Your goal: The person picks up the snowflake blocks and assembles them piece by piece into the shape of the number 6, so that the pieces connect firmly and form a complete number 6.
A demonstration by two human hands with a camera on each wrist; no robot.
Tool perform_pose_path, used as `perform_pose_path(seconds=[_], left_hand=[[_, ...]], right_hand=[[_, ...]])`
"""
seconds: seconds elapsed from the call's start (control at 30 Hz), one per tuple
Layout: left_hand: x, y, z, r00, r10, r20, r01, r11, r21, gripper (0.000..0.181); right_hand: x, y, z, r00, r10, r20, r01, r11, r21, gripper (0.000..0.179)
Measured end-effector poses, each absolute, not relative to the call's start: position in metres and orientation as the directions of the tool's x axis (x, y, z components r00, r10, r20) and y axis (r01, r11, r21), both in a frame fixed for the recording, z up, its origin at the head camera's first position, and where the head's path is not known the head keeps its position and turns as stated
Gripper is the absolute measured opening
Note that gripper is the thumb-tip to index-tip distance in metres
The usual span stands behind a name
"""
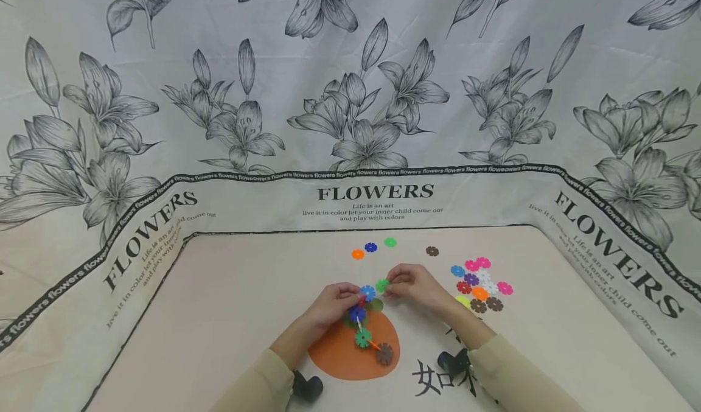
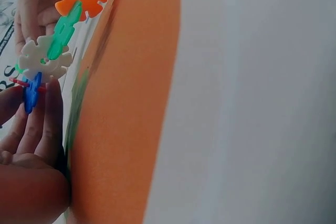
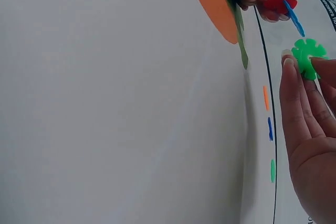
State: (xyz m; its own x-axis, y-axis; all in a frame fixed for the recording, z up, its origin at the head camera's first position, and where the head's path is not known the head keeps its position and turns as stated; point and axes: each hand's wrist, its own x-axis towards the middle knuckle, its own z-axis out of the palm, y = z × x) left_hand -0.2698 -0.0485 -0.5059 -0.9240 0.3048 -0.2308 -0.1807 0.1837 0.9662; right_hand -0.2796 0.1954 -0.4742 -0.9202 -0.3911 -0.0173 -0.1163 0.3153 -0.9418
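A chain (image 1: pixel 357 313) of slotted plastic discs, from light blue through red, dark blue, white, green and orange to brown, is held above a round orange patch (image 1: pixel 339 360) printed on the cloth (image 1: pixel 219 308). The left hand (image 1: pixel 332 302) pinches it by the red and dark blue discs, fingers curled, which seems meant to steady it and leave the light blue end free. The right hand (image 1: pixel 412 283) pinches a loose green disc (image 1: pixel 381 285) between thumb and fingers, close to that end; whether they touch I cannot tell. Farther out, an orange, a dark blue and a green disc lie in a slanting row (image 1: pixel 370 247), with a brown disc (image 1: pixel 432 251) apart to the right. A mixed pile (image 1: pixel 479 293) sits beyond the right forearm, probably kept within reach.
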Motion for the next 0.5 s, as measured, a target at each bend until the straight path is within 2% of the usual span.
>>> perform_pose_path(seconds=[0.27,0.5], left_hand=[[-0.2646,-0.0485,-0.5009,-0.927,0.311,-0.210,-0.167,0.160,0.973,0.023],[-0.2630,-0.0490,-0.5000,-0.928,0.311,-0.205,-0.163,0.157,0.974,0.024]], right_hand=[[-0.2757,0.1919,-0.4744,-0.903,-0.429,0.008,-0.137,0.271,-0.953,0.018],[-0.2735,0.1911,-0.4763,-0.906,-0.422,0.010,-0.152,0.303,-0.941,0.019]])
